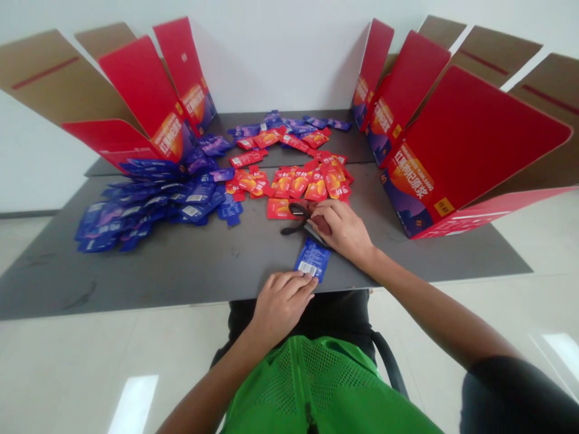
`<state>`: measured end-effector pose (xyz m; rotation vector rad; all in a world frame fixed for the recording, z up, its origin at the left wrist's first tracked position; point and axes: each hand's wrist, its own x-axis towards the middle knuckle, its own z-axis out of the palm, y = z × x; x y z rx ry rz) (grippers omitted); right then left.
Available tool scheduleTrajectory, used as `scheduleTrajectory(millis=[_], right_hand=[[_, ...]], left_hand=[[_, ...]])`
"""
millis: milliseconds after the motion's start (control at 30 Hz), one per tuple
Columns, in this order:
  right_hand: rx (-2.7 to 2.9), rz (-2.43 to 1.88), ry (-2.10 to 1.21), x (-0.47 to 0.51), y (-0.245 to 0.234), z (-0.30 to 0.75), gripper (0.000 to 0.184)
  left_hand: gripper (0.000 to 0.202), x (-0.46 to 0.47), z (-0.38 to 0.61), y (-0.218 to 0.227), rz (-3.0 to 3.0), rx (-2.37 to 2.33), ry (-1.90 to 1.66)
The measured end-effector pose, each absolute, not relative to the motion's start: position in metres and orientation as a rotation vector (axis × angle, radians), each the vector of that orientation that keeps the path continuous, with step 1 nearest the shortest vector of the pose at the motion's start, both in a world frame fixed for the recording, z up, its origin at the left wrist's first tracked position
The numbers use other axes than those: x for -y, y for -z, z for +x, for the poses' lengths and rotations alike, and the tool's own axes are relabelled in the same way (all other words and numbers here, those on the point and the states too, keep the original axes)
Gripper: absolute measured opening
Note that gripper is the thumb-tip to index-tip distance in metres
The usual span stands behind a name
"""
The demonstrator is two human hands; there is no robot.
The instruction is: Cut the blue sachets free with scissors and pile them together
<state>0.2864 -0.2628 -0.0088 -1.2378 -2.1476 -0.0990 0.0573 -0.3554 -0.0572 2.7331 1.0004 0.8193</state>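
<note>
Grey laminate-like bench (203,265): apparently at the positioning step, a left hand (281,301), fingers extended, steadies a flat blue packet (313,254); the right hand (344,229) grips a black-looped tool (299,226), likely needing careful alignment.

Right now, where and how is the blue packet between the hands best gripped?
Probably by its near edge, pinched from the near side: the blue packet lies flat, that end close to the front edge of the table. The left hand touches it there, while the right hand crowds the far end.
</note>
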Motion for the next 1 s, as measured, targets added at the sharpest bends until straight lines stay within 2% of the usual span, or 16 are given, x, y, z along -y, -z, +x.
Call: scheduleTrajectory(millis=[67, 167, 233, 400, 667, 833, 1000], right_hand=[[2.108, -1.18, 0.01, 0.282, 0.005, 0.273, 0.013], [2.181, -1.069, -0.135, 0.309, 0.01, 0.253, 0.015], [2.213, -1.054, -0.158, 0.315, 0.017, 0.248, 0.015], [2.201, -1.148, -0.021, 0.288, 0.029, 0.264, 0.012], [2.181, -1.295, 0.317, 0.252, 0.02, 0.305, 0.014], [1.889, -1.289, 0.328, 0.277, 0.0, 0.324, 0.012], [1.645, -1.364, 0.293, 0.306, -0.002, 0.341, 0.016]], left_hand=[[0.029, 0.356, 0.058, 0.056, 2.736, -1.002, -0.832], [0.015, 0.356, 0.059, 0.054, 2.757, -1.04, -0.828], [0.012, 0.356, 0.059, 0.052, 2.761, -1.047, -0.817], [0.031, 0.355, 0.058, 0.054, 2.736, -0.994, -0.851], [0.032, 0.356, 0.056, 0.053, 2.751, -0.99, -0.818], [0.042, 0.356, 0.058, 0.044, 2.772, -1.024, -0.627], [0.058, 0.355, 0.064, 0.043, 2.893, -1.062, -0.602]])
